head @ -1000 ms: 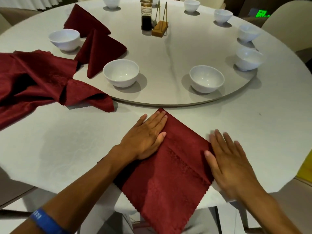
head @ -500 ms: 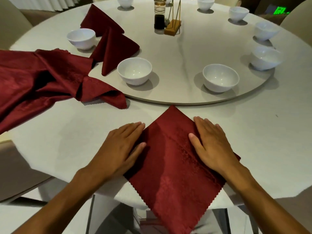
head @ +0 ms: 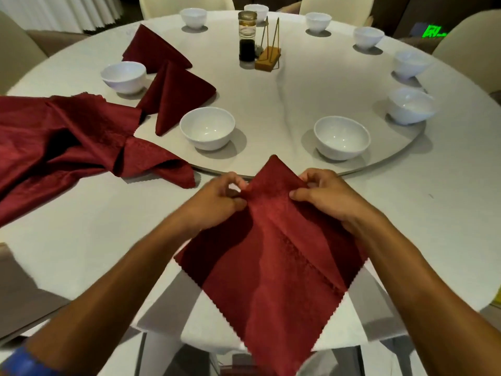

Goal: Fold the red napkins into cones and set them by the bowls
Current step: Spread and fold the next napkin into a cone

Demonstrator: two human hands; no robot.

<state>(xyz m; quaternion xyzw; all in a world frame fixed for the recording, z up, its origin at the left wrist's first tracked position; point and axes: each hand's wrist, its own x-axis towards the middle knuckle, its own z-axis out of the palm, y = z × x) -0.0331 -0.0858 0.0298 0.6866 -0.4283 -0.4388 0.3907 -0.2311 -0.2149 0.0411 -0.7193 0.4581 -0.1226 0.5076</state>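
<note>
Left hand (head: 217,199) and right hand (head: 325,196) each pinch the napkin (head: 273,256) near its 12 o'clock corner; it lies at the surface's (head: 81,253) 6 o'clock edge, overhanging.

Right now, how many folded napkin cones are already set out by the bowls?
2. One cone lies between the near-left bowl and the far-left bowl; the other cone lies just beyond that far-left bowl. None appears beside the other bowls.

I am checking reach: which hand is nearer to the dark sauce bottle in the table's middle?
Left. The left hand lies below the sauce bottle, slightly left; the right hand lies farther off, below and to its right.
</note>
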